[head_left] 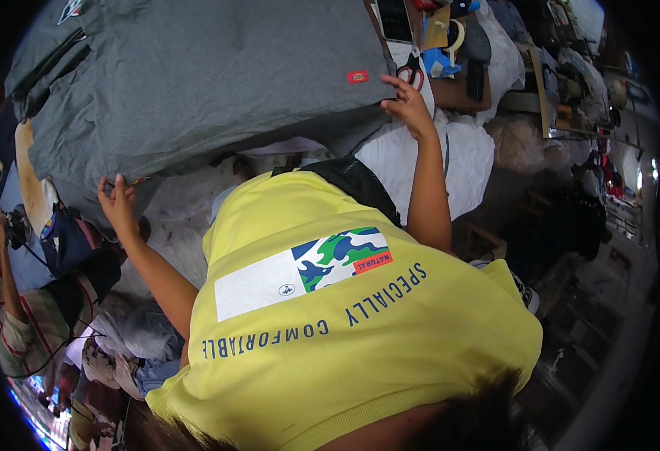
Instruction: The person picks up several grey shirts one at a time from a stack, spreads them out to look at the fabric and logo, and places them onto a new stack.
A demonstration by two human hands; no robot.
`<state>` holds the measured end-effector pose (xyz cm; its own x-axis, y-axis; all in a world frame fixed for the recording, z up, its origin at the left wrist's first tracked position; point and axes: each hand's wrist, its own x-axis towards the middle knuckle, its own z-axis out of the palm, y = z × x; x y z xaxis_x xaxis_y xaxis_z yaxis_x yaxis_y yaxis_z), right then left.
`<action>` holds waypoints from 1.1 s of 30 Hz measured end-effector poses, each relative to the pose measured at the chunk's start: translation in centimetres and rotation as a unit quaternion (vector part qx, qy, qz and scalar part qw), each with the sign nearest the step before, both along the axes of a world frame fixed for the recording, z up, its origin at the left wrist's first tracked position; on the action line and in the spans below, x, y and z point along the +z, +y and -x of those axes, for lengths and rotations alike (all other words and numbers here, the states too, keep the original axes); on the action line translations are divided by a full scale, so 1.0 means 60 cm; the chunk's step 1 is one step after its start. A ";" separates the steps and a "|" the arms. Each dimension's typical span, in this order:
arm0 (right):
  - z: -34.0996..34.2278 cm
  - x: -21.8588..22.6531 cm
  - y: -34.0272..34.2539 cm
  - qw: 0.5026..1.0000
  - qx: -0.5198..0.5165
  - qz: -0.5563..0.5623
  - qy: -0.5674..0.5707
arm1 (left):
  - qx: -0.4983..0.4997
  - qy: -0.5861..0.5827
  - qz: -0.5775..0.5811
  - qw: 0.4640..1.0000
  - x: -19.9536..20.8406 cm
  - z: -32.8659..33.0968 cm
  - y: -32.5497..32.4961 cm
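Note:
A dark grey garment (pixel 225 83) lies spread across the table in front of me, slightly wrinkled toward its left side. A small red label (pixel 357 77) sits near its right edge. My right hand (pixel 409 107) is at that edge, thumb and fingers apart, fingertips touching or just off the cloth beside the label. At the near left corner of the garment is my left hand (pixel 120 209), palm up with fingers apart against the cloth edge. I cannot make out the small orange-tinted thing just right of its fingers.
Right of the garment lie red-and-black-handled scissors (pixel 411 73), a phone (pixel 394 19), a tape roll (pixel 456 35) and a blue item (pixel 441 63). White cloth (pixel 461 161) hangs below my right hand. Another person in a striped shirt (pixel 40 327) is at the left.

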<state>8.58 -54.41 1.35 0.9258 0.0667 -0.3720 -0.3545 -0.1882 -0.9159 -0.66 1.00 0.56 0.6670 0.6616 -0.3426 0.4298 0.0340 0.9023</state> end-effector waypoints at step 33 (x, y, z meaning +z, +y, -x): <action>-0.137 -0.041 0.061 0.974 -0.218 0.050 -0.043 | -0.409 -0.099 -0.566 0.709 0.074 -0.122 -0.010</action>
<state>16.77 -50.73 -1.09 0.8862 -0.3715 -0.2766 -0.3436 -0.1267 -0.9305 6.69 0.42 4.99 0.9469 -0.1990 0.2526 -0.2519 -0.9473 0.1981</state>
